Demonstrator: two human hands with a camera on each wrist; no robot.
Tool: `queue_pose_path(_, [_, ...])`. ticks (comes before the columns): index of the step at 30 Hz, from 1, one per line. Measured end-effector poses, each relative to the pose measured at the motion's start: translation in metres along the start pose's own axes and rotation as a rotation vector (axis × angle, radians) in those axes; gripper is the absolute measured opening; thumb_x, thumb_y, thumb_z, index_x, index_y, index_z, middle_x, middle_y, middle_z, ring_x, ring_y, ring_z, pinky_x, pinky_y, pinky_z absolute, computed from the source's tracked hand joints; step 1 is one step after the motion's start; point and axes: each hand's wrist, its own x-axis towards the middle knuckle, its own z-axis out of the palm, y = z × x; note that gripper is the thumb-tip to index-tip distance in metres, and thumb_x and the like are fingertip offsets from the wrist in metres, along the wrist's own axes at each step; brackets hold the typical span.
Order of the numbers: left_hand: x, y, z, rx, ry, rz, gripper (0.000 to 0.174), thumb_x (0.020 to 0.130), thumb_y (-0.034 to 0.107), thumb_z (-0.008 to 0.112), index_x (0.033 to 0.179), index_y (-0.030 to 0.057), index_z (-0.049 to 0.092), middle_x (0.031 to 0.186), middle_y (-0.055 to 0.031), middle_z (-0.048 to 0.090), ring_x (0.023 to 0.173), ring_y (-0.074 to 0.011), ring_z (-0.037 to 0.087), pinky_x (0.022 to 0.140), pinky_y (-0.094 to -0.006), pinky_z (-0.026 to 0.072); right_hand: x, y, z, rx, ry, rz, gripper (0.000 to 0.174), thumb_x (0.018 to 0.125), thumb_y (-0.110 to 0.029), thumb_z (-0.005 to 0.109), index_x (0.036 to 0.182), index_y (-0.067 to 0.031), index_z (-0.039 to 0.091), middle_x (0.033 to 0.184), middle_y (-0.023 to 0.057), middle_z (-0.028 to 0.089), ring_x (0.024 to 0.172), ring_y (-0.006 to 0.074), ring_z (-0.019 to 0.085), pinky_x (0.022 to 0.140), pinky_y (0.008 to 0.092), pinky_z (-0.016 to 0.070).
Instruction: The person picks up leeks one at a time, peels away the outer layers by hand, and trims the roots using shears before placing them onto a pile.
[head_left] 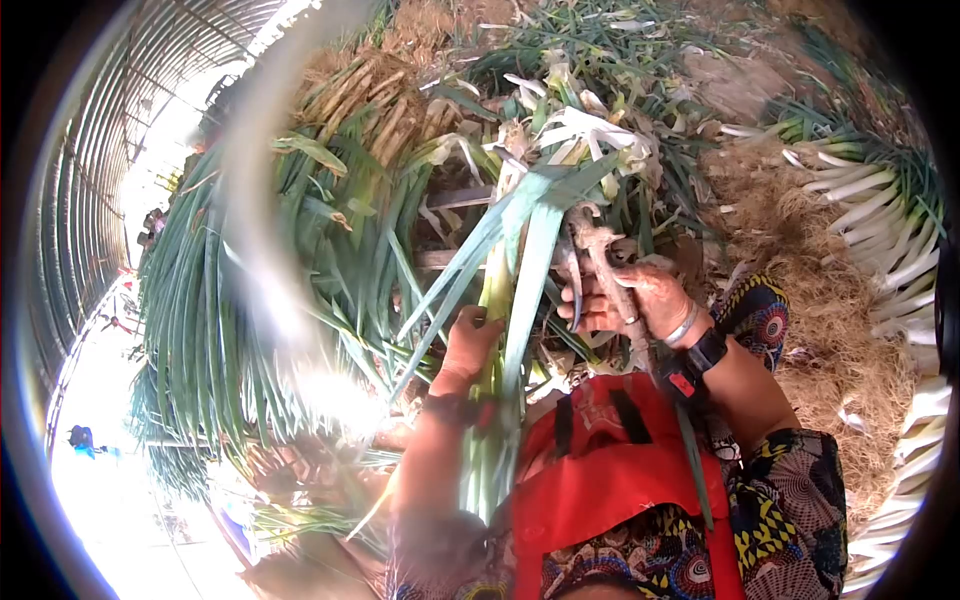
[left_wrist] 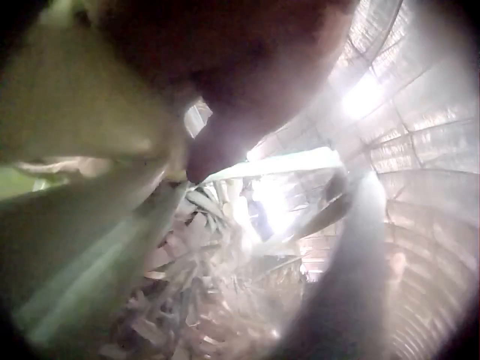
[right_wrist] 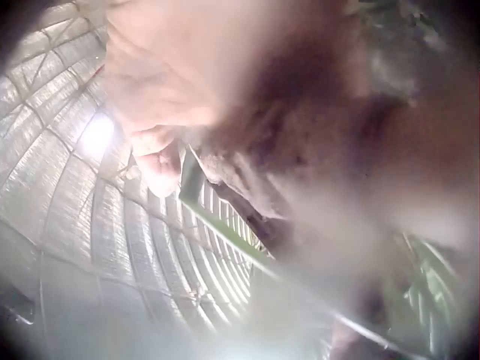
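In the head view, the left hand (head_left: 472, 343) grips a bundle of leek stalks (head_left: 497, 275), its fingers curled round them; long green leaves fan out above it. To its right, the right hand (head_left: 650, 303) holds a knobbly, muddy wooden piece (head_left: 604, 255) between thumb and fingers. A dark curved blade (head_left: 573, 282) lies beside the wood, by the fingertips; how the two are joined cannot be told. In the left wrist view, blurred leaves (left_wrist: 90, 262) cross the left side. The right wrist view shows part of the right hand (right_wrist: 165, 90) above a green leaf strip (right_wrist: 229, 232).
A large heap of leeks (head_left: 220, 310) stands at the left. Loose peeled leaves (head_left: 590, 130) lie ahead. Trimmed leeks (head_left: 880, 200) line the right edge beside a mat of roots (head_left: 820, 340). A red apron (head_left: 610, 490) covers the person's lap.
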Motion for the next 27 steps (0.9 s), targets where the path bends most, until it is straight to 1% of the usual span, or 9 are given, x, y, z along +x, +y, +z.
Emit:
queue_pose_path(5, [0.0,0.002,0.005,-0.083,-0.032,-0.047,0.051,0.079,0.024,0.071,0.115,-0.0065,0.053,0.095,-0.0169,0.065,0.084,-0.0207,0.062,0.075,-0.0315,0.0495,-0.003,0.022,-0.004,-0.361,0.245,0.093,0.037,0.091,-0.017,0.05,0.123,0.0009,0.054,0.112,0.0152,0.063,0.104,0.0222,0.06,0.092,0.034,0.0467])
queue_pose_path(8, [0.0,0.006,0.005,-0.077,-0.029,-0.061,0.049,0.078,0.017,0.07,0.116,-0.0065,0.051,0.093,-0.0145,0.063,0.079,-0.0192,0.061,0.069,-0.0303,0.0514,-0.012,0.034,0.028,-0.822,0.268,0.132,0.048,0.092,-0.017,0.048,0.135,0.0025,0.039,0.097,0.0087,0.061,0.085,0.0142,0.058,0.078,0.0289,0.0467])
queue_pose_path(11, [0.007,-0.005,0.009,-0.081,0.007,-0.049,0.049,0.077,0.011,0.068,0.119,-0.0056,0.049,0.092,-0.0139,0.062,0.077,-0.018,0.061,0.067,-0.0295,0.0516,-0.027,0.052,0.017,-1.401,0.134,0.247,0.052,0.091,-0.022,0.051,0.134,0.0029,0.038,0.097,0.0135,0.06,0.083,0.0223,0.058,0.08,0.0334,0.0463])
queue_pose_path(14, [-0.011,0.029,0.013,0.015,0.059,-0.071,0.056,0.076,0.01,0.066,0.125,-0.0049,0.044,0.094,-0.0152,0.062,0.077,-0.0184,0.061,0.068,-0.0292,0.0511,-0.032,0.074,-0.007,-1.61,0.167,0.356,0.05,0.09,-0.025,0.053,0.127,0.0068,0.039,0.097,0.0215,0.061,0.085,0.0342,0.06,0.081,0.0393,0.0467])
queue_pose_path(18, [-0.009,0.03,0.011,-0.014,0.069,-0.09,0.061,0.076,0.009,0.066,0.13,-0.0041,0.042,0.095,-0.0141,0.063,0.078,-0.0179,0.061,0.069,-0.0281,0.0511,-0.005,0.054,0.041,-1.634,0.351,0.419,0.043,0.089,-0.025,0.052,0.111,0.0108,0.044,0.096,0.031,0.059,0.089,0.0441,0.059,0.08,0.0452,0.0471])
queue_pose_path(20, [0.0,0.01,0.008,-0.026,0.03,-0.071,0.06,0.077,0.01,0.067,0.13,-0.0036,0.042,0.095,-0.0135,0.063,0.077,-0.0172,0.061,0.069,-0.0279,0.0511,0.007,0.053,0.023,-1.719,0.464,0.454,0.041,0.088,-0.027,0.051,0.102,0.0111,0.044,0.093,0.0338,0.059,0.089,0.0459,0.06,0.078,0.0475,0.0475])
queue_pose_path(24, [0.002,0.009,0.011,-0.067,-0.019,-0.026,0.053,0.079,0.011,0.067,0.126,-0.0029,0.048,0.095,-0.011,0.064,0.077,-0.0158,0.061,0.068,-0.0283,0.0508,0.038,0.042,0.012,-1.732,0.511,0.305,0.046,0.088,-0.028,0.05,0.104,0.014,0.043,0.091,0.0334,0.06,0.088,0.0466,0.06,0.077,0.0485,0.0477])
queue_pose_path(25, [0.002,0.011,0.011,-0.068,-0.025,-0.012,0.051,0.079,0.011,0.067,0.126,-0.0029,0.049,0.094,-0.0107,0.064,0.076,-0.0156,0.061,0.068,-0.0282,0.0507,0.052,0.041,-0.008,-1.706,0.531,0.425,0.046,0.087,-0.028,0.051,0.107,0.0127,0.044,0.09,0.0315,0.061,0.086,0.0463,0.061,0.076,0.0487,0.0484])
queue_pose_path(27, [0.007,0.001,0.011,-0.101,-0.027,-0.026,0.049,0.08,0.01,0.066,0.125,-0.003,0.051,0.093,-0.0097,0.064,0.076,-0.0148,0.06,0.067,-0.0273,0.0501,0.075,0.023,0.003,-1.628,0.644,0.356,0.045,0.087,-0.026,0.052,0.109,0.0121,0.044,0.088,0.0298,0.062,0.082,0.0445,0.062,0.073,0.0476,0.0496])
